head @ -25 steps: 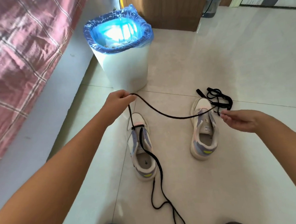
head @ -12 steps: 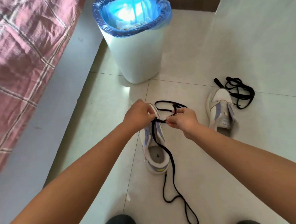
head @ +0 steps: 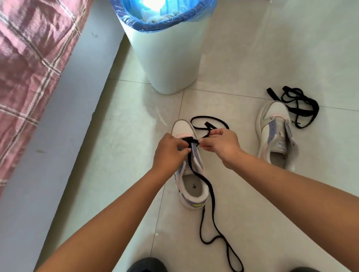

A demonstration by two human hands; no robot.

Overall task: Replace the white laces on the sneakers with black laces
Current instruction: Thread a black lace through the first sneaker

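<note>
Both hands are working at the toe end of the near sneaker [head: 189,172], which is standing on the tiled floor [head: 252,225] just in front of the white bin [head: 166,59]. The left hand [head: 169,151] is curling its fingers over the lowest eyelets on its side, apparently steadying the upper and pinching the black lace [head: 204,188] where it is crossing the shoe; exactly what the fingertips are holding is hidden. The right hand [head: 218,143] is pinching the lace's other run just beside the opposite eyelet, probably keeping it taut so it can be fed through the next hole. One slack length is looping on the floor between the shoe's toe and the bin, while the other is trailing back over the tongue, out past the heel and away from the bin.

The second sneaker [head: 275,130] is sitting unlaced, further from the bin and to its right, with the spare black lace [head: 297,104] lying bunched against its toe, seemingly kept close for its turn. No white laces are showing on either shoe, so relacing appears to be only beginning.
</note>
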